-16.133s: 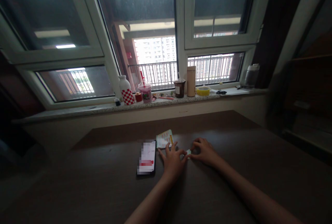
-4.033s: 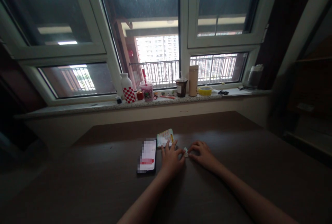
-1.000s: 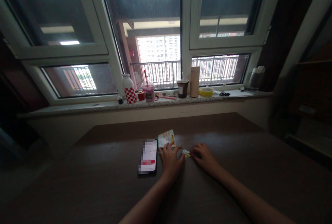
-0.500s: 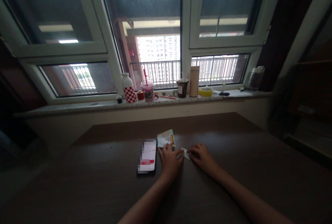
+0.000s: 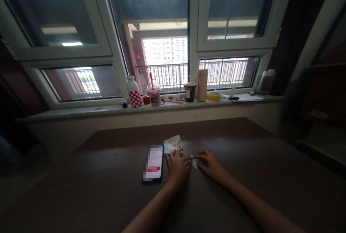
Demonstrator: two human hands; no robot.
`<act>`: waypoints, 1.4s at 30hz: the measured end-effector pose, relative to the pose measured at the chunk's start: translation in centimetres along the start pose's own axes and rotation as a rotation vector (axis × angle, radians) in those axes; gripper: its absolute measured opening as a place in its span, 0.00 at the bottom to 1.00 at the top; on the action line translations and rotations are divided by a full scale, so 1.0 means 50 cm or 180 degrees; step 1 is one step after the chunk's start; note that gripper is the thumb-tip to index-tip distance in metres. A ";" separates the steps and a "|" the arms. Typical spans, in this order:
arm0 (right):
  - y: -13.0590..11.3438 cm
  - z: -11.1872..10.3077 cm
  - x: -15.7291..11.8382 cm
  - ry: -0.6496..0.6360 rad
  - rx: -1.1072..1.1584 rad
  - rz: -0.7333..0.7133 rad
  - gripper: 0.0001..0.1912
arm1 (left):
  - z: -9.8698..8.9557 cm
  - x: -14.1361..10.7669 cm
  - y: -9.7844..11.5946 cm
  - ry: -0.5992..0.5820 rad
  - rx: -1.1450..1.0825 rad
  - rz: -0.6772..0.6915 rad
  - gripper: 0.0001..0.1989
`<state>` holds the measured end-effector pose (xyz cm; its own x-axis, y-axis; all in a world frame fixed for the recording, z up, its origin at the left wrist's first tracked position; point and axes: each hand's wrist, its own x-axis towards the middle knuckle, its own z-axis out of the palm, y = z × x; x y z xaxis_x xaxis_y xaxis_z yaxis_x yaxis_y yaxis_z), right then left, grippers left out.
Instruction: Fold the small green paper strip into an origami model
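While the phone [image 5: 153, 164] lies flat, screen up, on the worktop [image 5: 102, 193], both hands work right of it on one small paper [image 5: 195, 165]. Left hand [image 5: 177, 170], nearer the phone: thumb and index nearly together, pinching paper's left side; other fingers spread, tips over near edge of the card [image 5: 171, 143]. Right hand [image 5: 212, 163], farther right of phone: partly open, index at paper's top, thumb by its right edge, rest curled. Can't tell if it grips or only touches. Paper: right of phone, between the hands, whitish-green, partly hidden by fingers. Card: printed, just beyond phone's upper right corner. Sill [image 5: 173, 105], well beyond phone: checked bottle [image 5: 134, 92], pink cup [image 5: 154, 96], brown cup [image 5: 190, 92], flask [image 5: 202, 85], yellow tape [image 5: 214, 97], scissors [image 5: 233, 98].
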<state>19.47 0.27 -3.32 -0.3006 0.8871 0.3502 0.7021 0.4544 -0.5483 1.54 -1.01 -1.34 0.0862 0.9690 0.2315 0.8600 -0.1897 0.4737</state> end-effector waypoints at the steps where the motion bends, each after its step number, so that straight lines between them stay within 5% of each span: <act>1: 0.000 0.000 0.000 -0.0012 -0.0008 0.0016 0.16 | 0.000 0.000 0.000 -0.0009 0.0000 -0.0009 0.10; 25: -0.004 0.003 0.000 -0.0039 -0.0082 0.0107 0.15 | 0.007 0.002 -0.003 0.0137 -0.0154 0.0144 0.05; 42: 0.002 -0.029 0.005 -0.0128 0.0194 -0.0122 0.05 | -0.003 0.001 -0.003 0.0084 -0.0057 0.0108 0.08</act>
<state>20.40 0.41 -2.16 -0.3530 0.8710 0.3417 0.6495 0.4910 -0.5806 1.35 -0.96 -1.29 0.1017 0.9575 0.2699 0.8476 -0.2254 0.4804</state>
